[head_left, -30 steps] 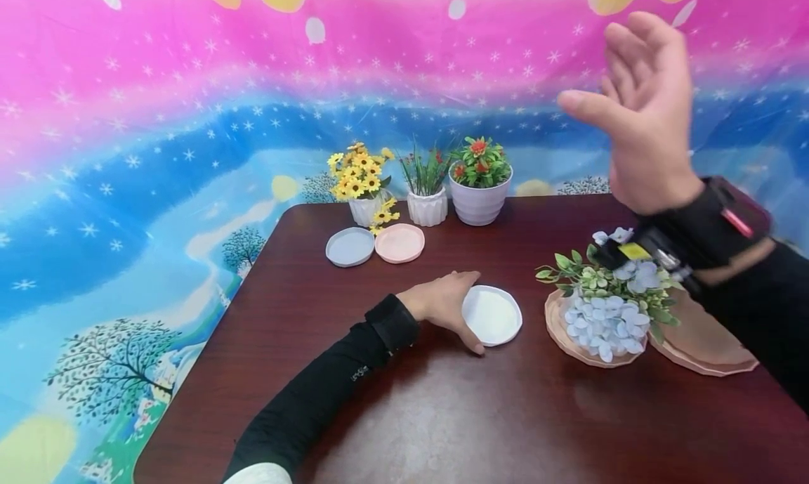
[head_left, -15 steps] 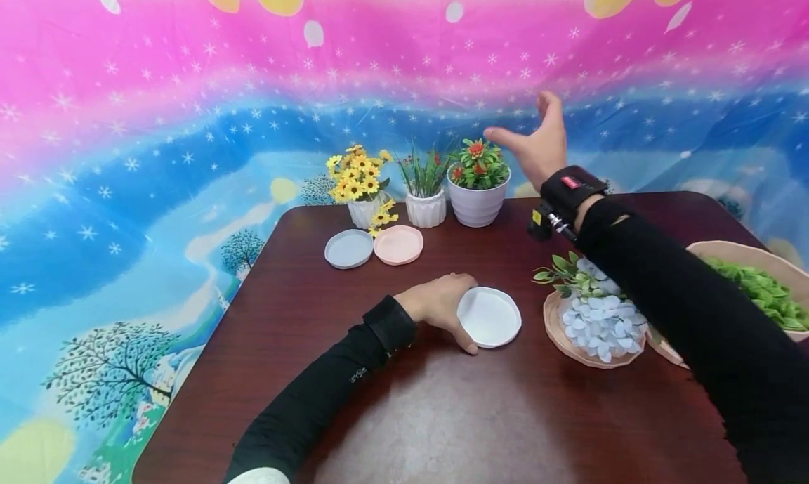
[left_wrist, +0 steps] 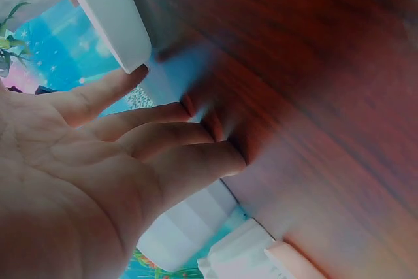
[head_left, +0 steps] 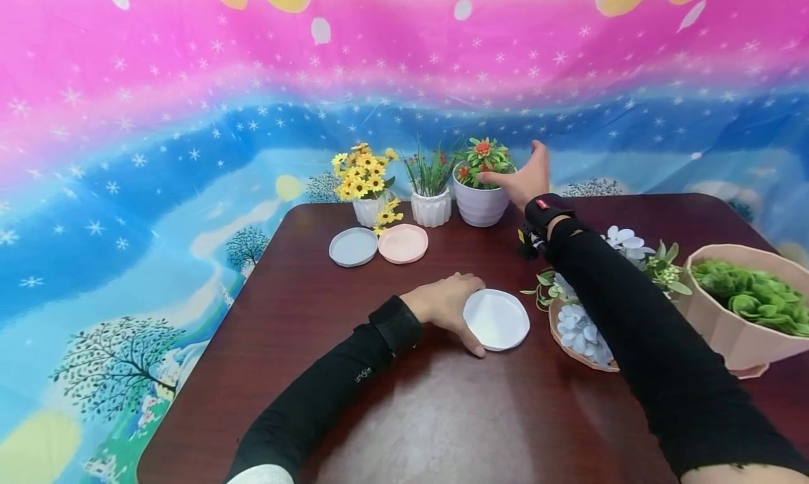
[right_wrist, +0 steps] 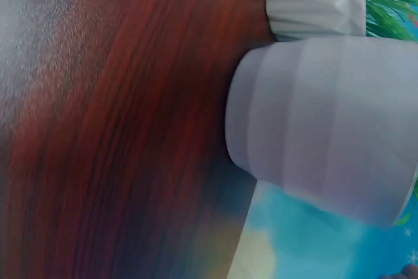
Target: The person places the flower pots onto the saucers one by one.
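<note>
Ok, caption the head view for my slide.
Left hand around one side of a white saucer, right hand near a lavender pot of red flowers.

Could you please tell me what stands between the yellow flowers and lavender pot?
The head view shows a white pot of grass between the yellow flowers and the lavender pot.

We see the head view bright, pale glare on the near table (head_left: 430, 421); our wrist views are dimmer, the left one hazy, with blurred shadows.
</note>
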Available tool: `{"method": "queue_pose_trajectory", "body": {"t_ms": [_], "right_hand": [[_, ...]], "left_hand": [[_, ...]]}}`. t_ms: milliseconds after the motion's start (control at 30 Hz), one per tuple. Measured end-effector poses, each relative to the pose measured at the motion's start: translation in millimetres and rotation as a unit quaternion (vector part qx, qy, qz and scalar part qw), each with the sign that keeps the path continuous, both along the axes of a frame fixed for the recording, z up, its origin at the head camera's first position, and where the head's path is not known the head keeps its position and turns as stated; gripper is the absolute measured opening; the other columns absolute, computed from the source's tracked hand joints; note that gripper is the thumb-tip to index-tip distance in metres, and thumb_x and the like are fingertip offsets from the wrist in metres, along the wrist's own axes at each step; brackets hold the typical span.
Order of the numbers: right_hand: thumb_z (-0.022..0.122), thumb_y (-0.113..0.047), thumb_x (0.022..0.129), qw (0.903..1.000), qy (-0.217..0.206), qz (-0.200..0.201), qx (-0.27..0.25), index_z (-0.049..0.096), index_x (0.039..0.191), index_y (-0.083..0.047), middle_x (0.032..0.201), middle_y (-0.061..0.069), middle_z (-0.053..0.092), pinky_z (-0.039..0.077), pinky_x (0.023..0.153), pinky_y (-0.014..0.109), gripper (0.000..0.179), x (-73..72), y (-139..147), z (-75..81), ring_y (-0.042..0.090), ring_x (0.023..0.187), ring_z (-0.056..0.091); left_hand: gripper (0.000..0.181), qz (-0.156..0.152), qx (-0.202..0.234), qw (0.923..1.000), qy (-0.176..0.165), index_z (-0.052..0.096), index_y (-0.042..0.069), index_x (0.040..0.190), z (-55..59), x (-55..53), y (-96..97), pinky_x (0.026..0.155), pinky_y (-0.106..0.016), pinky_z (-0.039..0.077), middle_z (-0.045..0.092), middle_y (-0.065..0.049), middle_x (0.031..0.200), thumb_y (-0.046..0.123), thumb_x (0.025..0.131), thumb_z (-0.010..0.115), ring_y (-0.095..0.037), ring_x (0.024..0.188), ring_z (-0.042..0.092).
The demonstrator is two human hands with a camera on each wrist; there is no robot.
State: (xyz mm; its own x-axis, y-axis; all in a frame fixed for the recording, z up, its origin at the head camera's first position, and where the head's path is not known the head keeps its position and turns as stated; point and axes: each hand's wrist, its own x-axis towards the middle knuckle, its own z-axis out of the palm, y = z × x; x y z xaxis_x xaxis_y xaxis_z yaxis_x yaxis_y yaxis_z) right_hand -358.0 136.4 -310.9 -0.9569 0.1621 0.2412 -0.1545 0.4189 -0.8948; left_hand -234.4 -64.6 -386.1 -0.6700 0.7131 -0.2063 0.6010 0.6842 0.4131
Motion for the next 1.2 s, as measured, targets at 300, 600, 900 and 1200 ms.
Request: {"method": "queue_pose_trajectory", "body": {"t_ms": [300, 600, 900, 1200], "right_hand": [[0.092, -0.034, 0.083, 0.9999, -0.007, 0.013, 0.0, 0.005, 0.17, -0.007, 0.176, 0.018, 0.012, 0.021, 0.13, 0.05, 0.126, -11.1, -11.9, -19.2, 0.033, 0.162, 0.016], [0.094, -0.037, 0.081, 0.9987, -0.045, 0.021, -0.012, -0.005, 0.171, -0.01, 0.178, 0.017, 0.0, 0.02, 0.13, 0.053, 0.136, -17.9, -12.7, -32.9, 0.035, 0.164, 0.009], [0.094, -0.034, 0.082, 0.9972, -0.045, 0.031, -0.05, -0.018, 0.17, -0.015, 0.179, 0.013, -0.009, 0.016, 0.131, 0.049, 0.143, -17.6, -17.9, -41.1, 0.031, 0.165, 0.002], [0.095, -0.035, 0.083, 0.9938, -0.066, 0.022, -0.086, -0.028, 0.166, -0.026, 0.179, 0.01, -0.012, 0.018, 0.131, 0.049, 0.149, -20.9, -18.1, -47.8, 0.029, 0.165, 0.002]], "left_hand": [[0.106, 0.001, -0.005, 1.0, 0.004, 0.054, 0.013, 0.151, 8.2, 8.4, 0.0, 0.113, -0.043, 0.046, 0.056, -0.009, 0.146, 0.058, 0.067, 0.099, -0.03, 0.139, 0.05], [0.108, 0.009, -0.01, 0.9999, -0.004, 0.053, 0.018, 0.151, 8.1, 9.6, 0.1, 0.114, -0.047, 0.045, 0.053, -0.011, 0.151, 0.064, 0.065, 0.098, -0.034, 0.145, 0.046], [0.106, 0.005, -0.007, 1.0, 0.0, 0.053, 0.018, 0.152, 7.2, 8.6, 1.8, 0.12, -0.049, 0.04, 0.052, -0.013, 0.154, 0.061, 0.067, 0.098, -0.038, 0.151, 0.041], [0.105, 0.011, -0.015, 0.9998, -0.006, 0.051, 0.019, 0.155, 4.5, 5.8, 2.7, 0.121, -0.052, 0.038, 0.046, -0.016, 0.161, 0.059, 0.07, 0.098, -0.041, 0.154, 0.036]]}}
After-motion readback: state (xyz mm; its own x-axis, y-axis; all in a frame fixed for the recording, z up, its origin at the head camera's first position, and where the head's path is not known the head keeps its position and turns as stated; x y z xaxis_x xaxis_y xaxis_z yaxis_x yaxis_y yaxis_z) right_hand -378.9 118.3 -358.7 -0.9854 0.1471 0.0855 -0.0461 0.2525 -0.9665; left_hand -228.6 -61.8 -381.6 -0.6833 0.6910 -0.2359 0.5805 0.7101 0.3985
